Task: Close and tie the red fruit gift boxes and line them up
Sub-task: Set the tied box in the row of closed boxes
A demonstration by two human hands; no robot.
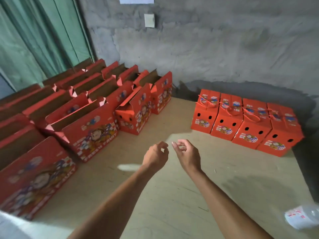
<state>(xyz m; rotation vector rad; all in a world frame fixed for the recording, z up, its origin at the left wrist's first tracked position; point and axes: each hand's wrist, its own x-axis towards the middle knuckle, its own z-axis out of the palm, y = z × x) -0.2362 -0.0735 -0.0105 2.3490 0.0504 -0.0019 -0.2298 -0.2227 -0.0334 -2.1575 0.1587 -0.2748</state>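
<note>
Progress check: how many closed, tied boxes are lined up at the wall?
4, side by side in one row along the right wall: first, second, third, fourth, counting from the left. None looks hidden behind them.

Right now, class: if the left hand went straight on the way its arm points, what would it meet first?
Probably bare floor first. The left hand points up and slightly right, into the gap between the open boxes and the tied row, towards the wall. Depth is unclear.

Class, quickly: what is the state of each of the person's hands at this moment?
Left hand: fingers loosely curled, holding nothing, over the bare floor.
Right hand: fingers loosely curled, holding nothing, beside the left.
</note>
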